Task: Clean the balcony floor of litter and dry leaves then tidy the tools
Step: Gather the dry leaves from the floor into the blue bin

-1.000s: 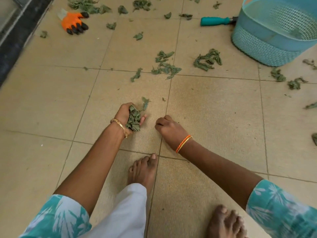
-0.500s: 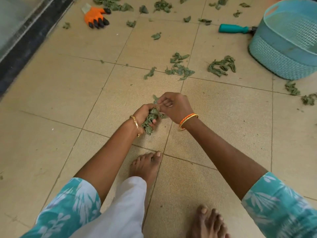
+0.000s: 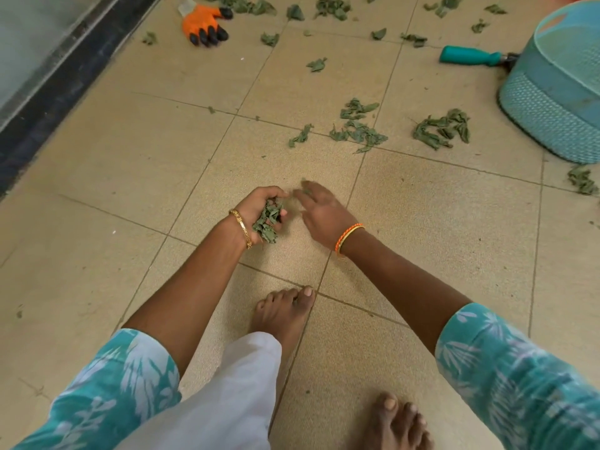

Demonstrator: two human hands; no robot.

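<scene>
I held my left hand (image 3: 259, 209) palm-up and cupped, fingers curled round a clump of dry leaves (image 3: 268, 222), so that it served as a scoop I could keep feeding. My right hand (image 3: 321, 212) sat just beside it at three o'clock, fingers spread and loose, clamped on nothing that I could make out; a blurred scrap of green showed near its fingertips, though whether I was pinching it I could not tell. Keeping both hands close together above the tiled floor (image 3: 113, 164) let me pass bits across without dropping them.

The rest of the litter lay farther off, toward twelve and one o'clock from my hands: a scattered patch of leaves (image 3: 355, 131) on a tile joint, a denser heap (image 3: 441, 129) beside it, and loose pieces strung along the far edge of the floor. By my judgement most of the clearing was yet to do.

The teal basket (image 3: 552, 102) stood at two o'clock, well apart from my hands, its mouth tipped toward me; the part of its inside that showed held nothing I could see. A teal-handled tool (image 3: 467, 55) lay on the floor with its working end hidden behind the basket, and an orange glove (image 3: 203, 22) lay at eleven o'clock near the dark sill (image 3: 65, 92). Both looked untouched, waiting for the tidying.
</scene>
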